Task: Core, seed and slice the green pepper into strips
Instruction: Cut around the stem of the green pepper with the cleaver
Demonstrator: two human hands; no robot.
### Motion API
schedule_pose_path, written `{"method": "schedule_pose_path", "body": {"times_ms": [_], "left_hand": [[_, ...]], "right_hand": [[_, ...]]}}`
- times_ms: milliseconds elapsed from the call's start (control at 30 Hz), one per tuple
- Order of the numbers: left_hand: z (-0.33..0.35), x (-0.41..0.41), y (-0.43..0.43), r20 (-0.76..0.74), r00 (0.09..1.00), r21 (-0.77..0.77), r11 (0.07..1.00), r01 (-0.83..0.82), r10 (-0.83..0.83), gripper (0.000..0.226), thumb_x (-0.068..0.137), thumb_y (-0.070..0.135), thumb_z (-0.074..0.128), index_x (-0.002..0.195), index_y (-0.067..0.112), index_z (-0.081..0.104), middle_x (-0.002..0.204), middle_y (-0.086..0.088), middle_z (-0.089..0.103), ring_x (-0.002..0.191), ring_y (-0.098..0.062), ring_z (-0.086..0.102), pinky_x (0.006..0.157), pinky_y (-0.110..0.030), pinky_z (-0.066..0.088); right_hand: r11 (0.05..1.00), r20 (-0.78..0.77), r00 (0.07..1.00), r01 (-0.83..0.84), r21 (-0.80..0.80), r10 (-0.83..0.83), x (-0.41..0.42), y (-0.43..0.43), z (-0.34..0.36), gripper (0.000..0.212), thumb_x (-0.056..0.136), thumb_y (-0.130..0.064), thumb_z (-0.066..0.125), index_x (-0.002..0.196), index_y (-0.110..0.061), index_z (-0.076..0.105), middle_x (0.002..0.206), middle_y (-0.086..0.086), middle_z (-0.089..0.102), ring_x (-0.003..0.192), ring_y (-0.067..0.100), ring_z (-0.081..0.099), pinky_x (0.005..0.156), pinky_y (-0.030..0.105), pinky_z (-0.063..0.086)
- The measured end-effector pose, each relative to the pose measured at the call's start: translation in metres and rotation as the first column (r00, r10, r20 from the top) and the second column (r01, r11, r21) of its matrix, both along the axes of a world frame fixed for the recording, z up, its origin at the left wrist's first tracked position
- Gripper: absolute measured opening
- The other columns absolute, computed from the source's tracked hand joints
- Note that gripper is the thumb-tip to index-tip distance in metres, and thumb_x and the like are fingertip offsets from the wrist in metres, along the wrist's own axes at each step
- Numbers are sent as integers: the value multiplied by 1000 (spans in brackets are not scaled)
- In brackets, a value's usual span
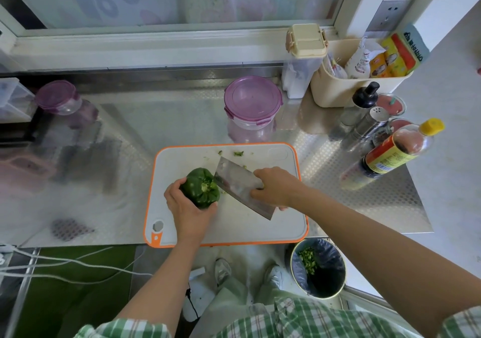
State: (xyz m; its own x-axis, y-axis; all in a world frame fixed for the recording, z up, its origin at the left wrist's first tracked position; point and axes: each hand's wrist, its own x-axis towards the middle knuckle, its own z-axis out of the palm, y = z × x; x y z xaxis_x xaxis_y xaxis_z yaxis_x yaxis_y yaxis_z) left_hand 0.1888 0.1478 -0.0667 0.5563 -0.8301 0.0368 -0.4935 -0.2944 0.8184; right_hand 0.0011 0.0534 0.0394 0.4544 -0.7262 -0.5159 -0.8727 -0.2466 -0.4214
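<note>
On the floor just below the counter's edge, a bin (pixel 328 293) lined with a bag is seen, with chopped green bits in it. On the cutting board (pixel 234 228), the left hand (pixel 186 204) is curled round the green pepper (pixel 201 188). The pepper is held on its side on the board's left half, with the pale stem end turned toward the blade.

The cleaver (pixel 238 181) is gripped by the right hand (pixel 277 188), with the fingers wrapped over the handle end, which is hidden. The blade is tilted, and its far corner lies just beside the stem end. Coring is judged to be barely begun.

The main risk is judged to lie in the round, glossy pepper. It could roll or slip under the heavy blade, and the left thumb and fingertips, close to the cut line, could be nicked. Too shallow a cut could leave core and seeds inside.

Small green scraps (pixel 238 153) are scattered at the board's far edge. Beyond, a purple-lidded jar (pixel 252 103) and bottles (pixel 390 155) are set on the steel counter.
</note>
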Motion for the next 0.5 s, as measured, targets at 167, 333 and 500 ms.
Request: {"method": "schedule_pose_path", "body": {"times_ms": [167,333,500], "left_hand": [[-2,9,-2,11,997,95,993,71,-72,94,64,19,87,141,19,33,137,-5,26,128,-23,30,105,-31,31],[0,11,-7,10,998,125,990,60,-62,74,76,21,80,140,17,42,132,-8,28,126,-26,31,106,-27,28],[0,11,-8,19,998,134,990,49,-52,71,76,21,80,137,12,44,134,-8,31,123,-28,34,103,-28,29]], "right_hand": [[999,1,999,-38,-17,38,1,3,-2,15,90,-28,52,83,-14,49,69,1,52,50,11,47,55,26,42],[998,23,998,-56,-28,56,4,6,-2,19,91,-32,53,79,-18,45,77,3,56,52,11,46,50,26,37],[995,-16,998,-68,-72,67,15,14,-6,18,94,-33,49,96,-16,52,86,4,57,82,26,59,64,31,39]]}}
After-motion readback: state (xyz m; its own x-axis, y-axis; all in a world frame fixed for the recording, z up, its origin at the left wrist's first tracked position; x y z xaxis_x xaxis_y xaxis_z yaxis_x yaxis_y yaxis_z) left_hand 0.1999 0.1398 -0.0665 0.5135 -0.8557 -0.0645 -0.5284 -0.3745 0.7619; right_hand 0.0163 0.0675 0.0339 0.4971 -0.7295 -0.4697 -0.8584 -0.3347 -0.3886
